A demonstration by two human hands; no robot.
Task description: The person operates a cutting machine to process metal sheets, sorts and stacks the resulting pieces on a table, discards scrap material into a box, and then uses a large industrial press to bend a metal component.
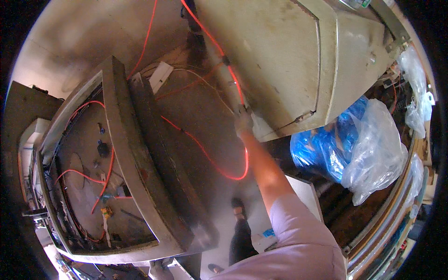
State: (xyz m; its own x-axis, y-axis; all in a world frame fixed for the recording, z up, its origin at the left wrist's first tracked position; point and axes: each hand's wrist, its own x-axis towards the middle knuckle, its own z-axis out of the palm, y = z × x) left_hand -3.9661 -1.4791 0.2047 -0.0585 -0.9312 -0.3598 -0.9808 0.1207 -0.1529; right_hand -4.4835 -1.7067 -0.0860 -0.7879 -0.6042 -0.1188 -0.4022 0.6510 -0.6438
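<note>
My right arm, in a pale lavender short sleeve, reaches forward past the middle. My right hand, in what looks like a grey glove, is closed round an orange-red cable beside the lower corner of a large cream metal cabinet. The cable runs down from the top edge to the hand, and a loop of it hangs below. At the lower edge, a grey shape by the metal frame looks like my gloved left hand; its fingers cannot be made out.
A grey metal frame with an opening stands at left; red cables and small parts show inside. Blue plastic wrapping and a clear plastic bag lie at right, near long bars. A white strip lies behind. My shoe is on the floor.
</note>
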